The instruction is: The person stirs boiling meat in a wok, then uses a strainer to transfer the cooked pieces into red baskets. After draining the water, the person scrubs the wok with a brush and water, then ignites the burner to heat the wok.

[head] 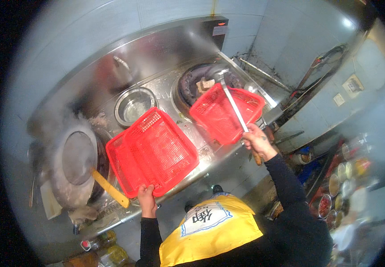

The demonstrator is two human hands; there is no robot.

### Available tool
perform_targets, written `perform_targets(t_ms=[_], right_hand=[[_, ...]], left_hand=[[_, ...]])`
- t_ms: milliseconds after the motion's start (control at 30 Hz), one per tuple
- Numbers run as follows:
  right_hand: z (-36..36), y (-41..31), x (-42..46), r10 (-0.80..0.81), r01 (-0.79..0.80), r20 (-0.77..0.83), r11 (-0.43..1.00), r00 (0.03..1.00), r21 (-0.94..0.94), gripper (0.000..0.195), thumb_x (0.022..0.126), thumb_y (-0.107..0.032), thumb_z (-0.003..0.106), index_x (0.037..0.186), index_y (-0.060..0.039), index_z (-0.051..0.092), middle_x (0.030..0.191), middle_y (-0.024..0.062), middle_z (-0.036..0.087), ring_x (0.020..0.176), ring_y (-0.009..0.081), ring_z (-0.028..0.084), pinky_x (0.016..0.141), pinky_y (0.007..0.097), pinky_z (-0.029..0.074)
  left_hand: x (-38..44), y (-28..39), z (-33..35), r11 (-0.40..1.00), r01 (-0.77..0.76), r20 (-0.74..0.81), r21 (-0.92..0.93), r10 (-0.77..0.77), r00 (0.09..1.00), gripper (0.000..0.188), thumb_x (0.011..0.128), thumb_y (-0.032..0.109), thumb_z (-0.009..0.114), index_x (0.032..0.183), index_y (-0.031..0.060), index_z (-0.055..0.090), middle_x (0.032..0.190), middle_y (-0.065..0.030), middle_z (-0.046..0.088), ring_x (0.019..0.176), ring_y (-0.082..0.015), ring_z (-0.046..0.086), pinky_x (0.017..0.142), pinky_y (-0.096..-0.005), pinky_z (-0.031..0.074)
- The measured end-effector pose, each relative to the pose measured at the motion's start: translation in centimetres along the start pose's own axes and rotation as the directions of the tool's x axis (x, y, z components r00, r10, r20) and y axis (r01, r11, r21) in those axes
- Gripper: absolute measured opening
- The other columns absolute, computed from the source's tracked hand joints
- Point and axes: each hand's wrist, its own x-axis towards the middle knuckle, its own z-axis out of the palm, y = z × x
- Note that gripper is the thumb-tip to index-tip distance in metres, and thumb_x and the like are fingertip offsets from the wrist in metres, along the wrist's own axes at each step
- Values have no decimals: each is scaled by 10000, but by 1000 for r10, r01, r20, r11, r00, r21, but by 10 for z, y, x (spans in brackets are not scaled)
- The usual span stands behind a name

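Note:
My left hand (pixel 147 198) grips the near edge of a red plastic mesh basket (pixel 159 153), which is tilted over the steel stove counter. Another red basket seems nested inside it. My right hand (pixel 258 142) is closed on the long metal handle of a ladle (pixel 234 103), whose head reaches over the right burner. Beneath the ladle handle lies a smaller red basket (pixel 219 123) at the counter's right. Behind the baskets stands a round steel pot (pixel 135 106). At the left, a wok (pixel 79 160) steams, with a yellow handle (pixel 110 188) sticking out of it.
The right burner (pixel 189 83) has a dark ring with a beige block or cloth on it. A metal splashback (pixel 165 50) rises behind the counter. Bowls of ingredients (pixel 332 200) stand at the lower right. Plastic bottles (pixel 104 242) lie below the counter's left end.

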Motion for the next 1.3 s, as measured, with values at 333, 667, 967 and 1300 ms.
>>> perform_targets(t_ms=[333,667,967,1300], right_hand=[[-194,5,16,102,-27,-316,972,943,234,114,850,-20,537,912,-81,464,653,-21,448,466,58,405,386,214,340],[-246,78,8,260,-250,-481,964,838,85,225,823,-154,686,897,-80,487,647,-7,480,461,88,452,406,249,398],[-331,47,24,296,-301,-480,951,826,67,138,842,-117,621,929,-70,524,615,12,516,432,96,456,402,274,423],[-398,50,99,242,-21,-672,947,700,320,160,843,-92,622,893,-78,471,618,15,484,460,140,471,410,299,419]], left_hand=[[70,-69,87,999,-40,-42,-10,39,998,92,839,34,611,797,68,535,724,-2,550,667,-108,526,616,-260,417],[109,-98,121,868,39,-287,495,121,950,89,815,41,628,754,56,566,683,-10,551,583,-103,480,518,-283,388],[119,-113,138,854,30,-286,520,141,948,88,799,68,623,727,32,585,660,-18,553,595,-121,514,538,-299,417],[124,-129,135,904,103,-318,415,38,947,61,797,81,564,822,34,593,732,-38,586,633,-157,549,572,-319,447]])
